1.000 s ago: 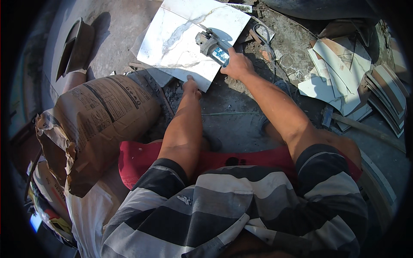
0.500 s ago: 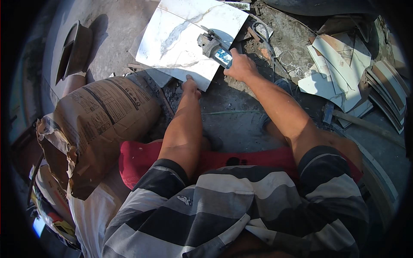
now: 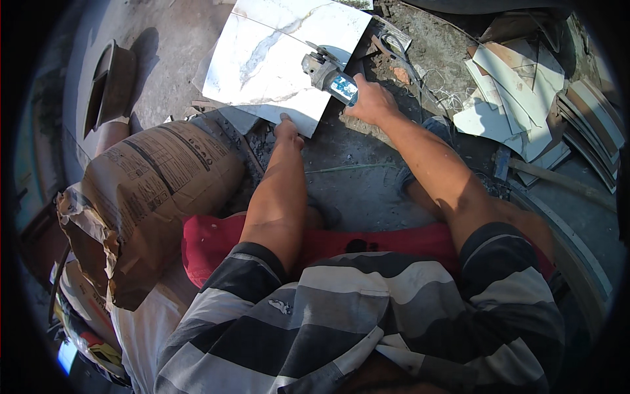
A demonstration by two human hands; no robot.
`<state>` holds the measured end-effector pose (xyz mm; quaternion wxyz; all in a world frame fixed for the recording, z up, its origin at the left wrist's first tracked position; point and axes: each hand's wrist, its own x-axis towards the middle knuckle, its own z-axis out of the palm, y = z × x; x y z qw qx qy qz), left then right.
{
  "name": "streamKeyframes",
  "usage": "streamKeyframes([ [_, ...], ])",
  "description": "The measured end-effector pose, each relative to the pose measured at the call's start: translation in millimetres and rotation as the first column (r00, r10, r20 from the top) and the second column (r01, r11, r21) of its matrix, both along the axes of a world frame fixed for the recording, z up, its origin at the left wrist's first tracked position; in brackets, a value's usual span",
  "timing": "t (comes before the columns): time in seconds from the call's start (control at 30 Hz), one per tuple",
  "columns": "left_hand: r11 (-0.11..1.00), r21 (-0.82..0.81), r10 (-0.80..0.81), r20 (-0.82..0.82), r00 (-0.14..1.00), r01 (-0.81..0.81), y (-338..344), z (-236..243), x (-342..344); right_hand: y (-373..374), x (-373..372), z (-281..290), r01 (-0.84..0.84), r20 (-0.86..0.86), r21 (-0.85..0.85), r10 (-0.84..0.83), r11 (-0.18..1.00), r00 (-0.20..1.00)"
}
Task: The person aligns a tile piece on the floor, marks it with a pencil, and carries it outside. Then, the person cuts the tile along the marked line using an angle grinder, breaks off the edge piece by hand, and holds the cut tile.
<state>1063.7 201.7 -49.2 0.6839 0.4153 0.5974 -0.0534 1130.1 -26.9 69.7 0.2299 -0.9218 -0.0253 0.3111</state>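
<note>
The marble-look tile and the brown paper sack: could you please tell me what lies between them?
In the head view, small grey tile offcuts and rubble lie on the ground between the white tile and the paper sack, left of the left hand.

1. the right hand (image 3: 369,104) grips a small grinder (image 3: 328,75), its disc end resting on the right edge of a white marbled tile (image 3: 275,59).
2. the left hand (image 3: 287,129) presses on the tile's near edge, fingers on the corner.
3. the tile lies flat on dusty grey ground (image 3: 367,190).
4. a torn brown paper sack (image 3: 151,190) sits to the left, just beside the left forearm.
5. broken tile pieces (image 3: 512,98) are piled to the right, well apart from the hands.
6. a striped shirt (image 3: 367,322) fills the bottom.
</note>
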Motion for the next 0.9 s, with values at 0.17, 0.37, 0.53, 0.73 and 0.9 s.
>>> streamKeyframes([
  [0.17, 1.000, -0.030, 0.004, -0.019, 1.000, -0.004, 1, 1, 2, -4, -2, 5, -0.002, -0.018, -0.010, 0.002, 1.000, 1.000],
  [0.37, 1.000, -0.013, -0.007, -0.042, 0.999, 0.006, -1, 5, 3, -10, -4, 5, -0.016, -0.034, -0.018, 0.016, 1.000, 0.999],
  [0.53, 1.000, -0.009, -0.009, -0.029, 1.000, 0.009, -2, 5, 3, -13, -6, 2, -0.015, -0.015, -0.031, 0.015, 0.999, 1.000],
  [0.73, 0.999, 0.016, -0.031, -0.047, 0.998, 0.031, 0, 3, 2, -19, -12, 1, -0.015, -0.007, -0.031, 0.014, 0.999, 1.000],
  [0.9, 0.999, 0.005, -0.048, -0.042, 0.998, 0.048, 0, 2, 1, -23, -15, -2, -0.022, -0.001, -0.018, 0.022, 1.000, 1.000],
])
